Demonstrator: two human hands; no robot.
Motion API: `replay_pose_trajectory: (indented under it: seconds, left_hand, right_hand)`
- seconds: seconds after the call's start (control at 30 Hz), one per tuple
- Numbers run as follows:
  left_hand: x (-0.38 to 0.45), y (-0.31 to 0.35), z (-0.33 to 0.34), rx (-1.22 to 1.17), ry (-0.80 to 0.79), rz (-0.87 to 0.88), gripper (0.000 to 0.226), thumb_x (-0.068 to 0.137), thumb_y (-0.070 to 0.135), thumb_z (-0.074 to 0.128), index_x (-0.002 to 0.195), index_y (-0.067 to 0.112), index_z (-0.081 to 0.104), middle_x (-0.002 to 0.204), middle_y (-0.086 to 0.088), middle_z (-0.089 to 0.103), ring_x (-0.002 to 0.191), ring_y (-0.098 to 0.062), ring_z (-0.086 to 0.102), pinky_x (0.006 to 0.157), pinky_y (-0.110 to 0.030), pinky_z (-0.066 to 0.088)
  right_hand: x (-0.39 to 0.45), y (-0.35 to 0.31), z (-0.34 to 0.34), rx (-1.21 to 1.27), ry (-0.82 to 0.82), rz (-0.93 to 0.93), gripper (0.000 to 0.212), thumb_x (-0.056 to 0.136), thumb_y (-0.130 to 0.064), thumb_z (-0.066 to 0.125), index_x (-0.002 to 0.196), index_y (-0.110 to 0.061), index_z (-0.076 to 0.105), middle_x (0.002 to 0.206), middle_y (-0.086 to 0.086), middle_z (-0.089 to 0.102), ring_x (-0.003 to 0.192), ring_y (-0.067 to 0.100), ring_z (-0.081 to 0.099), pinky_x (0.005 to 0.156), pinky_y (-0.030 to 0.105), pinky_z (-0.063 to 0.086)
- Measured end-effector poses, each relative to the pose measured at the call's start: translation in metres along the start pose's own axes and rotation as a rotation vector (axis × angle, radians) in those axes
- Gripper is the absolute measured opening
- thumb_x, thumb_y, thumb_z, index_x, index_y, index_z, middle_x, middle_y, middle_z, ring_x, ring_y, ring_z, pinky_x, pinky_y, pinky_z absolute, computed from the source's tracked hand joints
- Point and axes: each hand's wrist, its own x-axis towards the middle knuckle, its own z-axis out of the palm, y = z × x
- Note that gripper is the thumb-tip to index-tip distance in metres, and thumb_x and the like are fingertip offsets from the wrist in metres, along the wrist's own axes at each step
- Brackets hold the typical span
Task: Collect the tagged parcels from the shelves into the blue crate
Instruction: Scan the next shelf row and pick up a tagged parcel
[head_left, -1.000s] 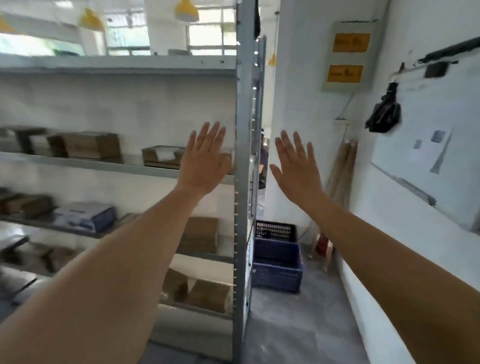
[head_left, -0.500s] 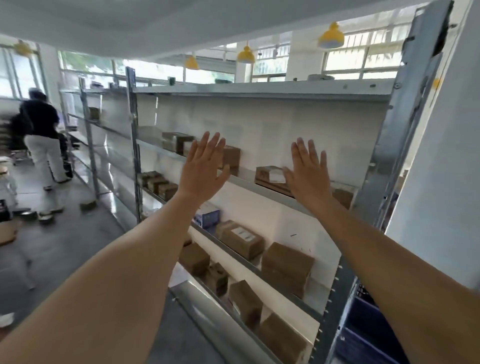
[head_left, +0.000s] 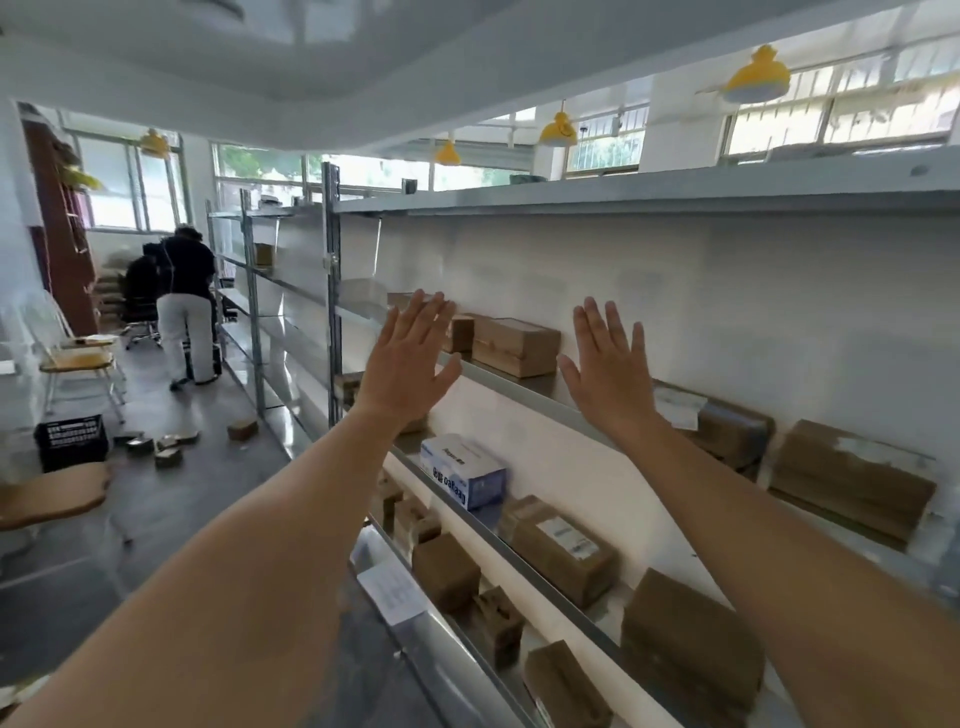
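Hands are hovering with each grip apart, fingers straight, holding nothing: the left hand (head_left: 410, 364) and right hand (head_left: 609, 370) are reaching toward the metal shelves (head_left: 524, 387). Brown parcels (head_left: 514, 345) are sitting on several shelf levels, one labelled parcel (head_left: 563, 551) beside a blue-and-white box (head_left: 464, 470). A person (head_left: 184, 306) is standing far down the aisle near a black crate (head_left: 72, 441).

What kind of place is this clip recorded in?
Probably a small stockroom or parcel-sorting room: long metal shelving holds brown cardboard parcels, some labelled, a black crate sits on the floor, and another person works behind.
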Motion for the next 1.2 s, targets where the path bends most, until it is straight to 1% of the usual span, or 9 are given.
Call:
replay_pose_trajectory:
  seconds: [0.07,0.13,0.37,0.53,0.7,0.8,0.9,1.1,1.2]
  left_hand:
    - [0.017,-0.021,0.014,0.004,0.017,0.005,0.073,0.092,0.054,0.011,0.153,0.014,0.014,0.161,-0.005,0.011,0.149,-0.023,0.0,0.121,-0.041,-0.001]
    - [0.031,-0.04,0.029,-0.006,0.029,-0.026,0.074,0.092,0.055,0.008,0.154,0.014,0.014,0.161,-0.005,0.009,0.149,-0.023,-0.001,0.121,-0.041,-0.001]
    - [0.065,-0.097,0.104,0.059,-0.019,-0.05,0.075,0.091,0.055,0.007,0.154,0.015,0.009,0.162,-0.005,0.006,0.149,-0.022,-0.004,0.121,-0.04,-0.003]
    - [0.093,-0.134,0.158,0.069,-0.029,-0.086,0.072,0.092,0.055,0.008,0.153,0.015,0.009,0.161,-0.005,0.009,0.149,-0.022,-0.002,0.121,-0.042,0.001]
    - [0.132,-0.173,0.2,0.12,-0.032,-0.129,0.074,0.091,0.054,0.005,0.153,0.015,0.009,0.161,-0.004,0.007,0.149,-0.021,-0.003,0.12,-0.038,-0.007]
    - [0.151,-0.201,0.226,0.131,-0.036,-0.138,0.075,0.09,0.055,0.003,0.153,0.015,0.006,0.161,-0.003,0.003,0.149,-0.021,-0.006,0.12,-0.039,-0.006]
    - [0.164,-0.237,0.259,0.16,-0.047,-0.141,0.074,0.091,0.054,0.006,0.154,0.014,0.005,0.162,-0.003,0.003,0.149,-0.021,-0.005,0.121,-0.041,-0.003]
    - [0.19,-0.312,0.317,0.182,-0.062,-0.127,0.071,0.096,0.052,0.016,0.154,0.014,0.009,0.162,-0.003,0.007,0.149,-0.02,-0.003,0.121,-0.04,-0.002]
    - [0.2,-0.363,0.343,0.202,-0.093,-0.114,0.069,0.097,0.05,0.022,0.154,0.013,0.012,0.161,-0.004,0.01,0.149,-0.02,-0.001,0.122,-0.04,-0.001]
  right_hand:
    - [0.026,-0.012,0.014,0.039,0.007,0.003,0.063,0.104,-0.043,0.022,0.156,-0.013,0.001,0.164,0.004,-0.006,0.151,0.023,-0.008,0.121,0.048,-0.001]
    - [0.05,-0.025,0.033,0.073,0.015,0.003,0.063,0.104,-0.043,0.021,0.156,-0.013,0.002,0.164,0.004,-0.005,0.151,0.023,-0.008,0.121,0.048,-0.002]
    - [0.129,-0.067,0.105,0.104,0.005,-0.063,0.064,0.104,-0.045,0.024,0.156,-0.014,0.004,0.164,0.004,-0.004,0.151,0.023,-0.005,0.121,0.047,-0.001]
    - [0.195,-0.089,0.16,0.105,-0.004,-0.109,0.065,0.104,-0.046,0.023,0.156,-0.015,-0.001,0.164,0.004,-0.008,0.151,0.023,-0.009,0.121,0.048,-0.002]
    - [0.269,-0.121,0.207,0.153,0.0,-0.148,0.064,0.104,-0.045,0.021,0.156,-0.015,-0.002,0.164,0.004,-0.009,0.151,0.022,-0.01,0.12,0.047,-0.003]
    - [0.304,-0.148,0.233,0.186,-0.019,-0.159,0.063,0.104,-0.044,0.02,0.156,-0.014,-0.002,0.164,0.004,-0.009,0.151,0.022,-0.01,0.12,0.047,-0.004]
    - [0.332,-0.179,0.264,0.199,-0.025,-0.189,0.062,0.104,-0.044,0.019,0.156,-0.015,-0.001,0.164,0.004,-0.008,0.151,0.022,-0.01,0.12,0.048,-0.004]
    - [0.396,-0.254,0.309,0.271,-0.007,-0.196,0.065,0.103,-0.048,0.023,0.156,-0.017,-0.001,0.163,0.003,-0.011,0.15,0.022,-0.012,0.118,0.045,-0.009]
    - [0.434,-0.293,0.337,0.269,-0.013,-0.195,0.066,0.103,-0.048,0.021,0.156,-0.016,-0.001,0.164,0.003,-0.01,0.15,0.021,-0.012,0.12,0.047,-0.006]
